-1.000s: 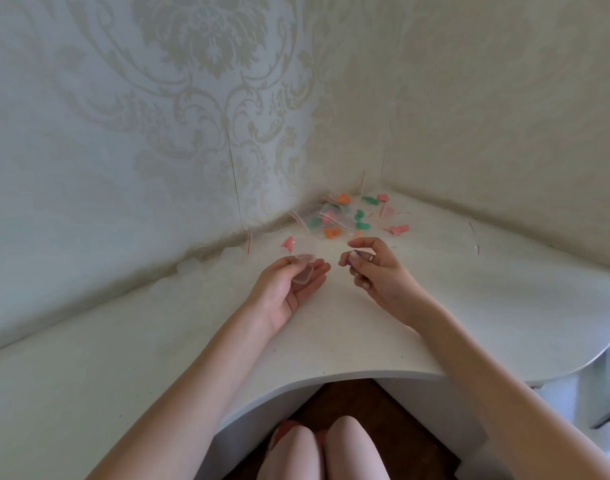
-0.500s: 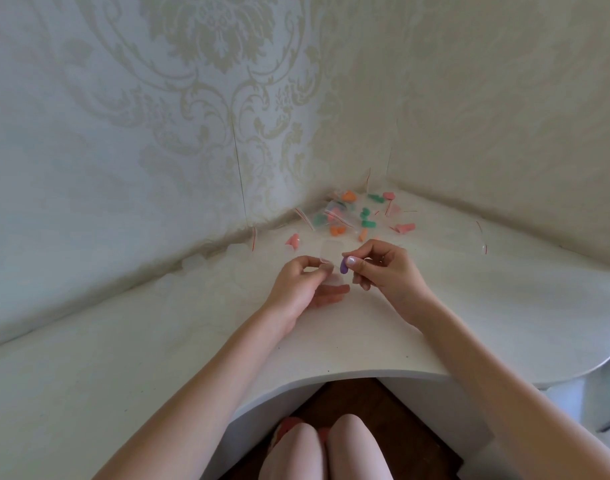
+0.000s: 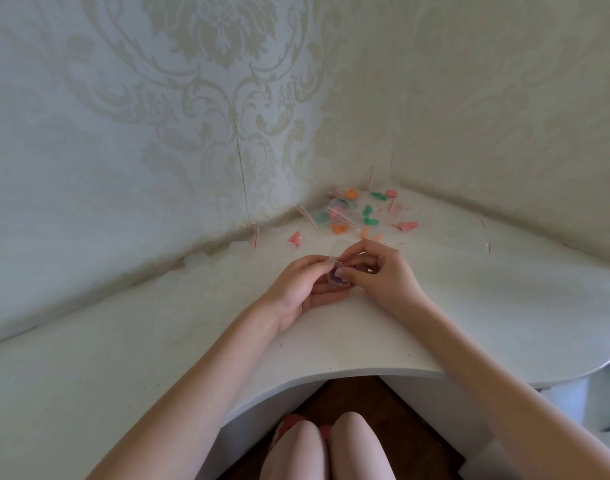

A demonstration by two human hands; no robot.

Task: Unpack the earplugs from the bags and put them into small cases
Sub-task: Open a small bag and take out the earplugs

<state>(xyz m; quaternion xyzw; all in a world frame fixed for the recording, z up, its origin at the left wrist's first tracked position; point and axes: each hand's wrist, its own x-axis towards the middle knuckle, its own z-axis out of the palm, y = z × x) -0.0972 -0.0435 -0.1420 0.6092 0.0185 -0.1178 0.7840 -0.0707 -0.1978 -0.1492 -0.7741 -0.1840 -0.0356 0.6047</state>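
Note:
A small clear plastic case [image 3: 337, 279] with its lid up sits between my two hands above the white desk [image 3: 469, 306]. My left hand [image 3: 301, 289] holds it from below and from the left, fingers curled round it. My right hand [image 3: 379, 270] pinches a purple earplug [image 3: 338, 278] and has it inside the case. A heap of small zip bags with orange, green and pink earplugs [image 3: 360, 213] lies in the desk's far corner. One pink earplug in its bag [image 3: 294, 238] lies apart, left of the heap.
Several clear cases [image 3: 196, 259] stand in a row along the left wall. An empty clear bag with a red strip [image 3: 483, 237] lies at the right. Patterned walls close the corner. The desk's front edge curves in above my knees [image 3: 327, 448].
My hands have come together. The purple earplug, held just clear of the case half a second ago, is now down inside it. The camera has tilted slightly.

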